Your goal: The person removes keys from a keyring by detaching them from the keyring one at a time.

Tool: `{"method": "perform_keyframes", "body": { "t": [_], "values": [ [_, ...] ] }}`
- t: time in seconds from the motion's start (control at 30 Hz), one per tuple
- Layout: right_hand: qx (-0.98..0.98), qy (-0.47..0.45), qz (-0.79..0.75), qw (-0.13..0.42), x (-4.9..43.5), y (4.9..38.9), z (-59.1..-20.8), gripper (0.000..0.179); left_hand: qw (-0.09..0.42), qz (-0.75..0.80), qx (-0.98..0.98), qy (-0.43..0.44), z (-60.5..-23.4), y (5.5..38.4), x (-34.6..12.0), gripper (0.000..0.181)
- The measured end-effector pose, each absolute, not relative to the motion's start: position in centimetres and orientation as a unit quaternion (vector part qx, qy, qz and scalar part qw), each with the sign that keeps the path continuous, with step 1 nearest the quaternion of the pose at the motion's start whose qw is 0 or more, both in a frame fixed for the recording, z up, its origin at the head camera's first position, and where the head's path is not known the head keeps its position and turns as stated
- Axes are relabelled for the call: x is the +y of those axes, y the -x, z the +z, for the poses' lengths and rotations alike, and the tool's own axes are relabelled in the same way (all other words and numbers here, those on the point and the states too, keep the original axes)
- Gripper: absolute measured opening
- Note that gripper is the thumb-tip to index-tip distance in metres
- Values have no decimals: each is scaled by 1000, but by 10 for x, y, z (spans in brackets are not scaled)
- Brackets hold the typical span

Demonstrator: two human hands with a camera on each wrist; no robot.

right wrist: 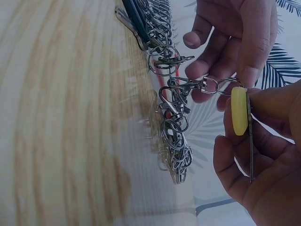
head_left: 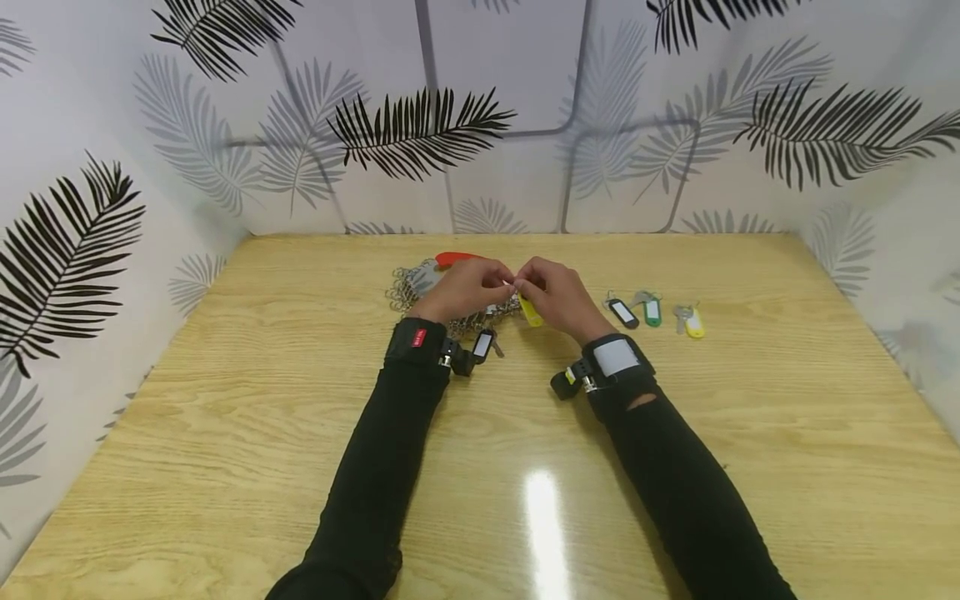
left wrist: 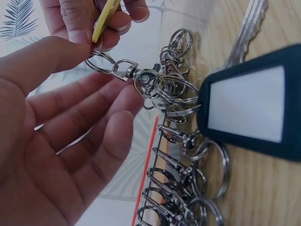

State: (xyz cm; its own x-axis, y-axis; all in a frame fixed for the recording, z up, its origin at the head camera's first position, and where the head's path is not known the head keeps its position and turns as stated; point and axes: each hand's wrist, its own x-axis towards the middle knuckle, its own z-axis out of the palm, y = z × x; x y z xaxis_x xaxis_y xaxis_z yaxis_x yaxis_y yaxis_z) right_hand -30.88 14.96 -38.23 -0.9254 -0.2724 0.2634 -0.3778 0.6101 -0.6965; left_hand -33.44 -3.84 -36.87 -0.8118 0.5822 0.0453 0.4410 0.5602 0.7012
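Both hands meet over a heap of metal swivel clasps and split rings (head_left: 403, 287). My left hand (head_left: 467, 287) pinches a split ring (left wrist: 99, 61) between thumb and fingers. A swivel clasp (left wrist: 124, 70) links that ring to the heap. My right hand (head_left: 558, 296) holds a yellow key tag (right wrist: 239, 110) right at the ring, with a flat key (right wrist: 250, 146) hanging alongside it. Below the left hand, a dark key tag (left wrist: 247, 103) with a white label lies beside its key (head_left: 498, 346). Part of the heap is hidden behind the left hand.
To the right lie a black key tag (head_left: 623, 313), a green key tag (head_left: 652, 311) and another yellow key tag (head_left: 695, 323), with keys. A red piece (head_left: 453, 258) shows behind the heap. Leaf-patterned cloth (head_left: 510, 183) hangs behind the wooden table (head_left: 247, 417).
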Motion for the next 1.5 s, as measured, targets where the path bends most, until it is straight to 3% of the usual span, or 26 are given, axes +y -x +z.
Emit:
{"method": "perform_keyframes", "body": {
  "t": [0.17, 0.63, 1.5],
  "values": [
    [-894, -195, 399, 60, 150, 309, -383, 12, 109, 342, 886, -294, -372, 336, -40, 30],
    [-892, -189, 407, 55, 149, 308, -382, 14, 88, 347, 883, -304, -372, 338, -40, 21],
    [-891, -202, 403, 54, 150, 309, -385, 14, 90, 367, 878, -293, -373, 336, -40, 22]
  ]
}}
